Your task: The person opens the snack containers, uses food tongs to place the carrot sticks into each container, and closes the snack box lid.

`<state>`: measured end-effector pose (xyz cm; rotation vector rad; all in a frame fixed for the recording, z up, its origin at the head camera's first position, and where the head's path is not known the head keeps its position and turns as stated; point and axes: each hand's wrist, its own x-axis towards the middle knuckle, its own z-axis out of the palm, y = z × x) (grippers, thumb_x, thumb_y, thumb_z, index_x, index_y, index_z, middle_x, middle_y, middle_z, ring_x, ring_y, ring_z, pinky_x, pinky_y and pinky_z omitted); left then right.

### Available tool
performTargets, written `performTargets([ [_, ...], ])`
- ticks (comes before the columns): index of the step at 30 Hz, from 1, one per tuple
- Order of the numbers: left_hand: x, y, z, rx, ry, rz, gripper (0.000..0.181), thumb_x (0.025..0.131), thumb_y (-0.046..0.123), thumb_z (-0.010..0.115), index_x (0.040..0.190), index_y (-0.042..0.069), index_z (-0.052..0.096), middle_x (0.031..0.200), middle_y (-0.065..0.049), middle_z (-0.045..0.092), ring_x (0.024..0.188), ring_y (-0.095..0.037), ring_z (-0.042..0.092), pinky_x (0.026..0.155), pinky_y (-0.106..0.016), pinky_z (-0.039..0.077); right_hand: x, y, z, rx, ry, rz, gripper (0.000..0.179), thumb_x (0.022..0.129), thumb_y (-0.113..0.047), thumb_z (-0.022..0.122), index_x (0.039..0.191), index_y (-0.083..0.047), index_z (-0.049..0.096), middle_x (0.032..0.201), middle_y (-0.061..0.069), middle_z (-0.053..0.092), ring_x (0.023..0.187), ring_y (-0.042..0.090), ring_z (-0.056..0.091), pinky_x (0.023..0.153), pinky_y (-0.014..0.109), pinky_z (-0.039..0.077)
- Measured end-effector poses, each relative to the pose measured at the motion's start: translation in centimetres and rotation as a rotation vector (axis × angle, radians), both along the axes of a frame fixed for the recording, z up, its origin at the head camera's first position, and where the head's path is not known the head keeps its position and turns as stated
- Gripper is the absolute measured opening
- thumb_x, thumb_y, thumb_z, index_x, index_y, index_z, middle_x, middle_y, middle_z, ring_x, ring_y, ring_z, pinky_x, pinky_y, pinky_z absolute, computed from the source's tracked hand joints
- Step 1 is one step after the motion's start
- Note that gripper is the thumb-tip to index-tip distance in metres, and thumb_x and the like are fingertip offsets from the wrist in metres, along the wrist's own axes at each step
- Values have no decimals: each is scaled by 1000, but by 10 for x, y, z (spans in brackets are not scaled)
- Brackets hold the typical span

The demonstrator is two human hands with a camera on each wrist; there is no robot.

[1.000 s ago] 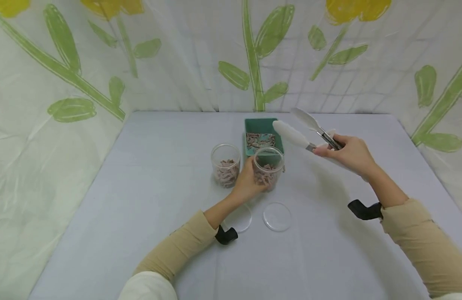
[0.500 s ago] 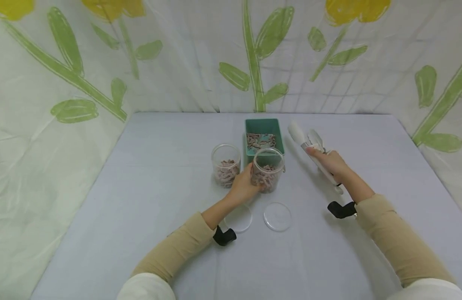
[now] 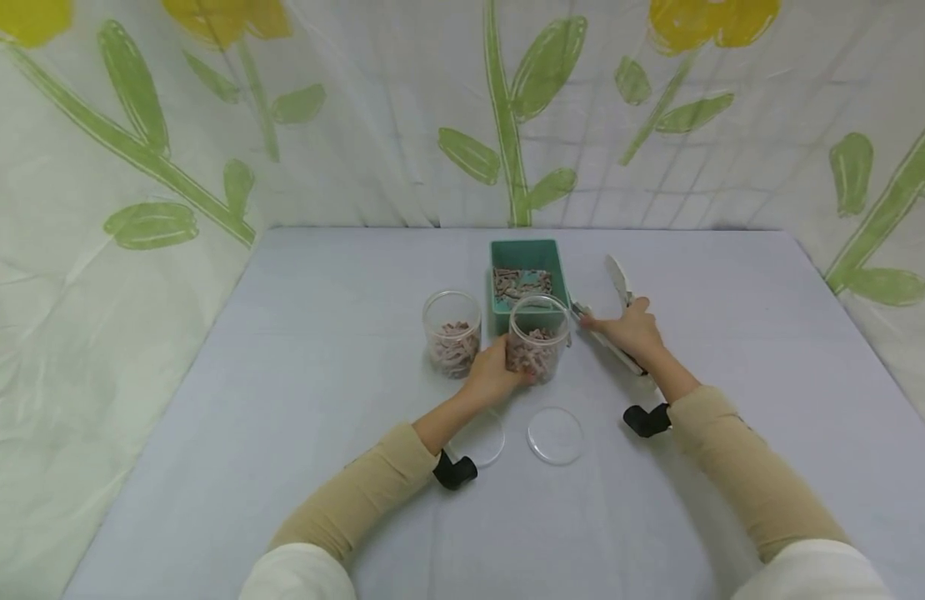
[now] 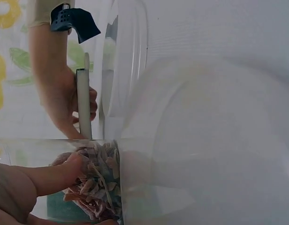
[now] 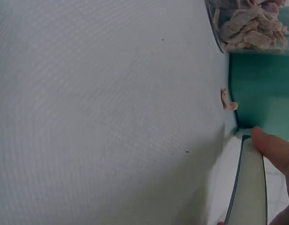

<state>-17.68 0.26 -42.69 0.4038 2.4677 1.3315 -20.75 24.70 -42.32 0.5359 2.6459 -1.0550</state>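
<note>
My left hand (image 3: 492,375) grips a clear jar (image 3: 539,354) from its left side; the jar is partly filled with brownish dried strips. In the left wrist view its fingers (image 4: 55,178) press against the jar wall. The right hand (image 3: 629,329) holds white-handled tongs (image 3: 618,277), low over the table at the right of a green bin (image 3: 522,252). One tong arm lies along the bin's right side, the other spreads away from it. More strips lie in the bin. A second jar (image 3: 452,333) of strips stands left of the held one.
Two clear round lids lie nearer me: the right lid (image 3: 555,436) in full view, the left lid (image 3: 483,440) partly behind my left forearm. One loose strip (image 5: 227,100) lies on the table beside the bin. A flower-painted curtain (image 3: 387,125) hangs behind the table.
My right hand has come down and left with the tongs, from the air at the right to low beside the green bin. The left hand has stayed at the jar.
</note>
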Motion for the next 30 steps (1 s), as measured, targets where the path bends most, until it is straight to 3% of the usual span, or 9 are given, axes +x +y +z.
performTargets([
  [5, 5, -10, 5, -16, -21, -12, 72, 80, 7, 77, 140, -6, 40, 140, -26, 48, 129, -40, 46, 107, -47, 37, 0, -3, -1, 79, 64, 30, 97, 83, -40, 72, 135, 21, 19, 130, 44, 32, 117, 53, 39, 96, 59, 41],
  [10, 14, -31, 14, 32, -150, -42, 83, 82, 7, 77, 148, -7, 28, 149, -26, 35, 136, -39, 38, 110, -44, 34, 4, -3, -3, 157, 146, 55, 93, 79, -43, 76, 127, 25, 36, 129, 41, 25, 115, 52, 33, 91, 58, 42],
  [16, 12, -74, 18, 207, -269, -206, 73, 87, 2, 70, 147, -9, 30, 148, -25, 38, 136, -36, 38, 109, -40, 35, 13, 10, 3, 248, 108, 158, 102, 81, -58, 69, 132, 22, 31, 124, 43, 33, 107, 54, 40, 82, 62, 43],
  [18, 9, -92, 18, 244, -311, -266, 68, 89, 1, 66, 146, -9, 31, 147, -26, 39, 135, -36, 40, 107, -39, 38, 17, 18, 11, 262, 106, 201, 105, 84, -60, 64, 137, 22, 26, 127, 46, 32, 111, 58, 39, 86, 65, 41],
  [20, 5, -110, 16, 257, -354, -300, 65, 91, 1, 65, 146, -9, 33, 146, -26, 41, 134, -36, 41, 106, -38, 40, 23, 24, 22, 259, 160, 216, 102, 88, -57, 62, 139, 22, 24, 131, 47, 31, 117, 60, 37, 91, 67, 38],
  [22, 1, -128, 15, 245, -377, -303, 63, 91, 3, 65, 145, -9, 34, 145, -26, 42, 133, -36, 42, 105, -39, 41, 29, 27, 35, 238, 272, 207, 91, 92, -49, 62, 140, 21, 28, 134, 46, 34, 120, 59, 36, 95, 67, 36],
  [24, -2, -143, 15, 213, -381, -276, 62, 91, 5, 65, 144, -10, 36, 144, -26, 44, 132, -36, 44, 106, -40, 40, 36, 26, 47, 198, 459, 182, 72, 93, -35, 66, 136, 17, 41, 132, 41, 42, 117, 56, 43, 93, 65, 38],
  [27, -6, -159, 18, 171, -344, -192, 63, 91, 8, 65, 144, -11, 35, 143, -26, 44, 131, -37, 45, 107, -46, 37, 49, 14, 60, 126, 795, 199, 46, 87, -13, 74, 123, 11, 59, 122, 31, 58, 106, 39, 58, 92, 37, 48],
  [30, -11, -165, 19, 167, -286, -80, 67, 92, 10, 65, 146, -10, 31, 145, -27, 41, 134, -39, 41, 109, -48, 34, 62, -8, 66, -10, 1075, 363, 34, 86, -16, 75, 109, 9, 68, 107, 24, 67, 99, 14, 63, 88, 14, 44],
])
